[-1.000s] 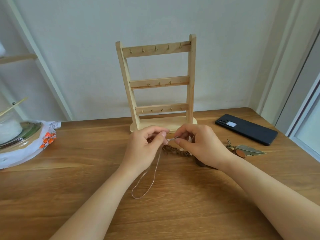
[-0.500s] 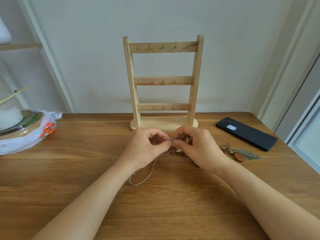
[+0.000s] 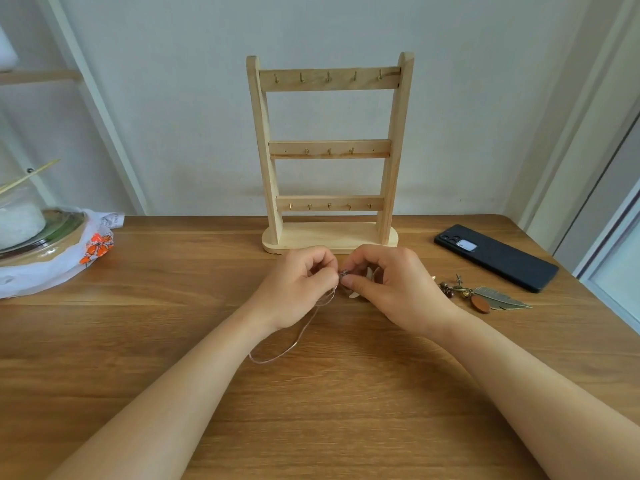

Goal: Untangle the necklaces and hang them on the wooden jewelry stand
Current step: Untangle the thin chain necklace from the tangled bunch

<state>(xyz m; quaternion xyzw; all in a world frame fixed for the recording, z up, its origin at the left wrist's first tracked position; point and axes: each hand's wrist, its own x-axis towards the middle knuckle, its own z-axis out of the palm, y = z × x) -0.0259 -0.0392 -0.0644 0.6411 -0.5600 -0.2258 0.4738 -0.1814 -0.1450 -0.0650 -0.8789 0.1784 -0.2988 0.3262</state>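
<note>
The wooden jewelry stand [image 3: 329,150] stands upright at the back middle of the table, its three bars of small hooks all bare. Just in front of its base, my left hand [image 3: 298,285] and my right hand [image 3: 391,285] meet fingertip to fingertip, both pinching a small tangle of necklace. A thin pale chain [image 3: 298,336] trails from my left fingers down to the table in a loop toward me. A feather pendant with beads [image 3: 488,296] lies on the table right of my right hand. My right hand hides most of the tangle.
A black phone [image 3: 495,256] lies at the back right. A white bag with an orange print [image 3: 69,261] and a lidded bowl [image 3: 31,230] sit at the left edge. The wall is close behind the stand; the wooden table [image 3: 311,410] stretches toward me.
My hands have drawn closer together over the tangle. The chain loop on the table has shortened and pulled up toward my left hand. The braided piece seen earlier is now hidden.
</note>
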